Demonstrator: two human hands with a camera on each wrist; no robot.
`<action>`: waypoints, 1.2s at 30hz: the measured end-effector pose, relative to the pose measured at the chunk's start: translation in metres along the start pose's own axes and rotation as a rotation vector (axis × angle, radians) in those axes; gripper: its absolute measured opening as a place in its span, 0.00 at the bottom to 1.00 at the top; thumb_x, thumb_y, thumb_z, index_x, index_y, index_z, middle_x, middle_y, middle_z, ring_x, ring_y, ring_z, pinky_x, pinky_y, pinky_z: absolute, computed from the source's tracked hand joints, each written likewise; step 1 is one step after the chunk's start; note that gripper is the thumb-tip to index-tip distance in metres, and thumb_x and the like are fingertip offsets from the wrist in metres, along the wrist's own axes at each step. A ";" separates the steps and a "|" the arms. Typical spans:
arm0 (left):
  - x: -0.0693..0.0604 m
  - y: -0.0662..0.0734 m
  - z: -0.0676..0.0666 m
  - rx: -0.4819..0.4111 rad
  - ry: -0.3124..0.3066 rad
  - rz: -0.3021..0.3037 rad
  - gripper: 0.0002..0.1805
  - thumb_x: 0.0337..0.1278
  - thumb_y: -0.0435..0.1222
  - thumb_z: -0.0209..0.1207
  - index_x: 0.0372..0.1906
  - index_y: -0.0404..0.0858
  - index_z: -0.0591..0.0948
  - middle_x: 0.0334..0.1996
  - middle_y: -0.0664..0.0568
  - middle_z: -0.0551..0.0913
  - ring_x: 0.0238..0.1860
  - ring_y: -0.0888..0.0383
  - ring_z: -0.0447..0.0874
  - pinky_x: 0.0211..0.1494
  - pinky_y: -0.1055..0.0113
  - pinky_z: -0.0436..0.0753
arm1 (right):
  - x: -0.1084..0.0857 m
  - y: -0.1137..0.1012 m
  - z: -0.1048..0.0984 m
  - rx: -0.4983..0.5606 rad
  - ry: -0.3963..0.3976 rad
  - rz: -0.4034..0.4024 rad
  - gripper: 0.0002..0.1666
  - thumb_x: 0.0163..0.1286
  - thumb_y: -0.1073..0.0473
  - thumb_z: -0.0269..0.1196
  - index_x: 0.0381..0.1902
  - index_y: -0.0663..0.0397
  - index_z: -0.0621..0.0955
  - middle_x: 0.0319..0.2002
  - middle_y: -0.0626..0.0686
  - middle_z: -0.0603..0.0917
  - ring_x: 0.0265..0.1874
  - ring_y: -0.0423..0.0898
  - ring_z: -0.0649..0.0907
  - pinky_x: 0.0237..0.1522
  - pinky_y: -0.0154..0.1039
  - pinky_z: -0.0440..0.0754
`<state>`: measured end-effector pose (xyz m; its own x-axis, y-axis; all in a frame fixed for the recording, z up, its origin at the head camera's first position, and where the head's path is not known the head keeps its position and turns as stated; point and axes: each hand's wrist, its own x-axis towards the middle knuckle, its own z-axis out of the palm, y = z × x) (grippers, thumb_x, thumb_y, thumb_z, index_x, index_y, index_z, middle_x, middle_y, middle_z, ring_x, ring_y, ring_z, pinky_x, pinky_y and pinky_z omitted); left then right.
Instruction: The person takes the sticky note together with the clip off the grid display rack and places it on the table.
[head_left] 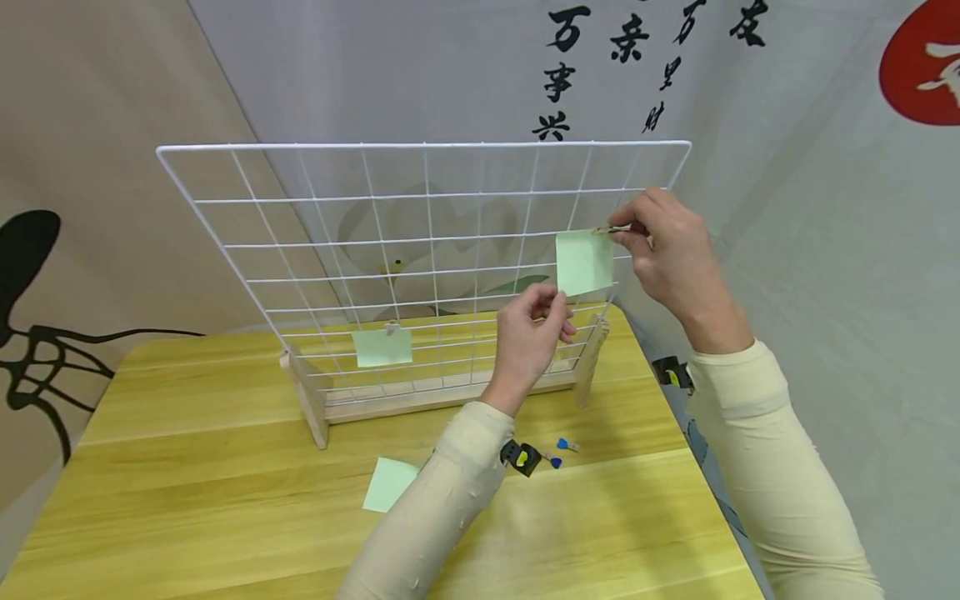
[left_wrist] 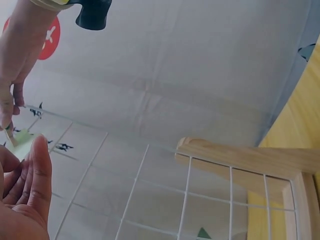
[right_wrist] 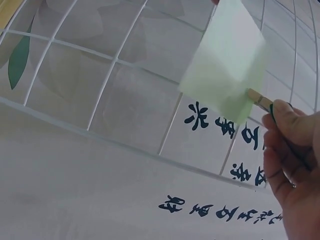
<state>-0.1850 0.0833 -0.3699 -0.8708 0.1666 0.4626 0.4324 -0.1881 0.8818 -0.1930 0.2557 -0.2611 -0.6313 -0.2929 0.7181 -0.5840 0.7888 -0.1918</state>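
Observation:
A light green square of paper (head_left: 584, 262) hangs in front of the white wire grid (head_left: 431, 196). My right hand (head_left: 675, 250) pinches a small wooden clothespin (right_wrist: 260, 100), whose tip meets the paper's upper right corner in the head view. My left hand (head_left: 528, 346) pinches the paper's lower left corner between thumb and fingers. Lower on the grid, another green paper (head_left: 383, 348) hangs from a small clip (head_left: 392, 327). A third green paper (head_left: 390, 483) lies on the table, partly hidden by my left sleeve.
Wooden feet (head_left: 307, 400) hold the grid upright on the yellow wooden table (head_left: 225, 500). Two small clips with blue ends, one a blue clip (head_left: 567, 445), lie near my left forearm. Behind the grid hangs a pale cloth (head_left: 450, 67) with black characters.

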 end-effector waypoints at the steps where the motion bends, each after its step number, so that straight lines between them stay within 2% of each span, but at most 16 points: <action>1: 0.000 0.000 0.000 -0.001 0.000 -0.003 0.07 0.70 0.27 0.53 0.43 0.26 0.79 0.29 0.37 0.82 0.24 0.47 0.84 0.27 0.65 0.87 | 0.000 0.000 0.000 0.000 0.001 -0.003 0.05 0.60 0.77 0.66 0.34 0.69 0.81 0.33 0.60 0.80 0.30 0.51 0.77 0.29 0.38 0.73; 9: -0.003 0.010 0.000 -0.012 0.003 -0.017 0.05 0.68 0.21 0.51 0.41 0.21 0.77 0.29 0.32 0.80 0.24 0.38 0.82 0.26 0.56 0.88 | -0.002 0.001 0.000 0.000 0.025 -0.036 0.06 0.60 0.77 0.67 0.34 0.69 0.81 0.31 0.60 0.80 0.30 0.51 0.77 0.28 0.37 0.72; 12: -0.004 0.006 -0.002 -0.008 0.011 -0.024 0.06 0.68 0.22 0.52 0.41 0.22 0.77 0.29 0.32 0.81 0.24 0.38 0.82 0.26 0.57 0.88 | -0.004 0.002 -0.001 0.008 0.037 -0.045 0.07 0.60 0.77 0.67 0.34 0.69 0.80 0.32 0.60 0.81 0.29 0.50 0.78 0.28 0.34 0.72; 17: -0.008 -0.003 -0.006 -0.012 0.015 -0.049 0.06 0.69 0.25 0.53 0.41 0.24 0.78 0.28 0.36 0.81 0.23 0.45 0.83 0.26 0.63 0.88 | -0.007 0.001 -0.002 0.024 0.063 -0.051 0.08 0.59 0.78 0.67 0.34 0.68 0.80 0.32 0.59 0.81 0.29 0.50 0.80 0.27 0.33 0.71; 23: -0.012 -0.004 -0.013 -0.008 0.026 -0.014 0.07 0.69 0.26 0.53 0.42 0.24 0.79 0.29 0.38 0.82 0.23 0.49 0.83 0.25 0.63 0.88 | -0.014 0.000 -0.003 0.027 0.083 -0.058 0.07 0.60 0.77 0.67 0.35 0.67 0.81 0.31 0.59 0.80 0.28 0.50 0.79 0.26 0.32 0.67; 28: -0.015 -0.005 -0.020 0.004 0.043 -0.009 0.06 0.68 0.25 0.53 0.42 0.24 0.78 0.29 0.33 0.81 0.22 0.47 0.83 0.25 0.63 0.87 | -0.019 0.001 -0.001 0.027 0.085 -0.039 0.07 0.60 0.76 0.67 0.36 0.67 0.80 0.31 0.59 0.80 0.28 0.50 0.79 0.25 0.31 0.64; 36: -0.022 -0.011 -0.027 -0.006 0.056 -0.047 0.05 0.67 0.24 0.53 0.40 0.24 0.79 0.29 0.33 0.81 0.23 0.42 0.83 0.24 0.59 0.87 | -0.029 0.002 0.003 0.044 0.064 0.017 0.07 0.61 0.75 0.67 0.36 0.67 0.80 0.32 0.59 0.80 0.29 0.49 0.78 0.29 0.29 0.69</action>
<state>-0.1767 0.0558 -0.3922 -0.9021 0.1206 0.4142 0.3892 -0.1868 0.9020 -0.1772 0.2642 -0.2841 -0.6082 -0.2439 0.7554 -0.5967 0.7681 -0.2323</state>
